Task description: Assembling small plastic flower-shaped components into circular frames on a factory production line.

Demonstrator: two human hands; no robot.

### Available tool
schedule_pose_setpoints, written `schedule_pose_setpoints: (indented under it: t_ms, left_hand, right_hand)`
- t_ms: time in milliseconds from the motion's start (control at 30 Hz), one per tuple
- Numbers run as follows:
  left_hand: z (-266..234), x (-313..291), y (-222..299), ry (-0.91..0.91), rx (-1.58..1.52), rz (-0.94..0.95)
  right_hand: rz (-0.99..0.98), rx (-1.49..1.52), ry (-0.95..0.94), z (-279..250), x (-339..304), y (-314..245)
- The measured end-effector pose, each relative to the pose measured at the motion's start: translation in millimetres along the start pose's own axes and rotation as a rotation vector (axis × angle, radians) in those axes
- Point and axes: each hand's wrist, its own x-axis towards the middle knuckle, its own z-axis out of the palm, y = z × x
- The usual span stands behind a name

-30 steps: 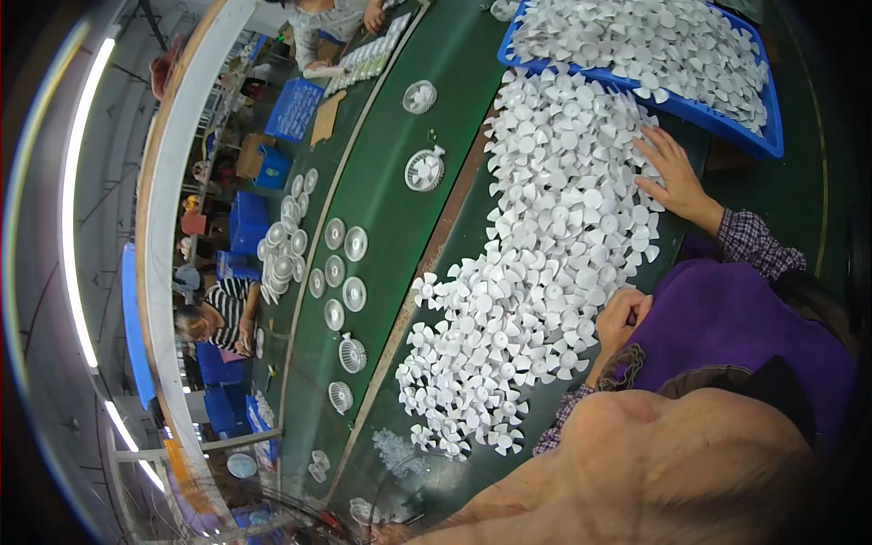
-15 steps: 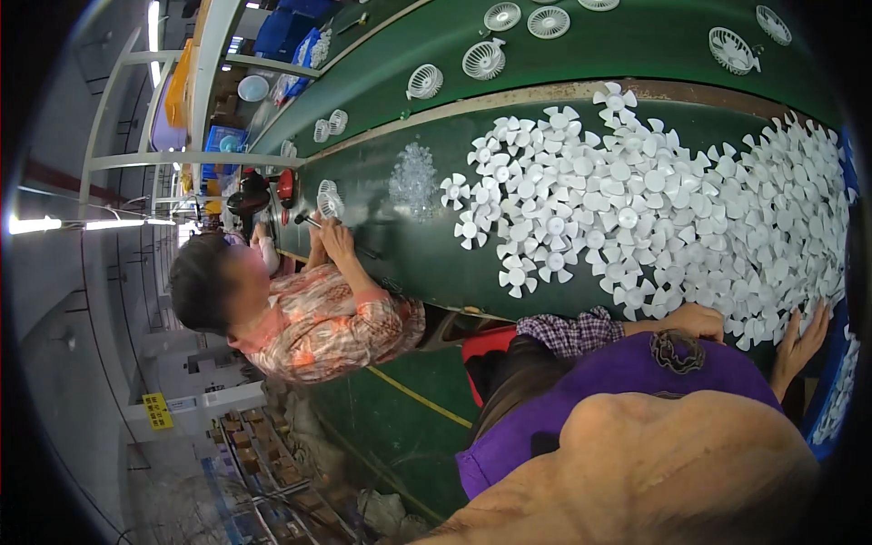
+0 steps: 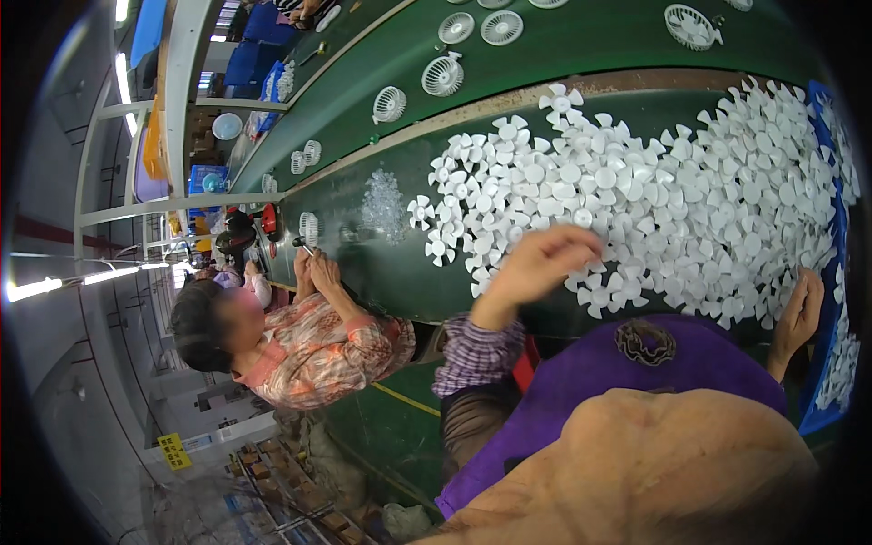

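white fan blades (image 3: 654,204) lie heaped on the green table (image 3: 404,286); the left hand (image 3: 548,259) curls over their edge, from here i can't tell if gripping; the right hand (image 3: 799,313) extends open beside them.

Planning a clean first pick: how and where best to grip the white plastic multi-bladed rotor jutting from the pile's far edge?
Probably pinch the right-hand blade of the white plastic multi-bladed rotor, coming from the right: that blade juts from the round hub toward bare dark-green worktop, while the pile of white plastic rotors crowds the near side.
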Motion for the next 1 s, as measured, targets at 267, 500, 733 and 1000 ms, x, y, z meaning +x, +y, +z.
schedule_pose_setpoints:
  t_ms: [267,500,733,1000]
  left_hand:
    - [-236,96,-34,0.886,-0.045,-0.014]
    - [-294,218,-60,1.141,0.091,-0.223]
    - [-291,214,-46,1.155,1.105,-0.086]
    - [-356,117,-116,1.150,1.365,-0.149]
  right_hand:
    - [-0.093,0.134,-0.123,15,37,-44]
    - [-0.104,0.287,-0.164,45,50,-100]
    - [-0.074,0.234,-0.199,47,56,-111]
    - [-0.259,0.372,-0.263,70,74,-114]
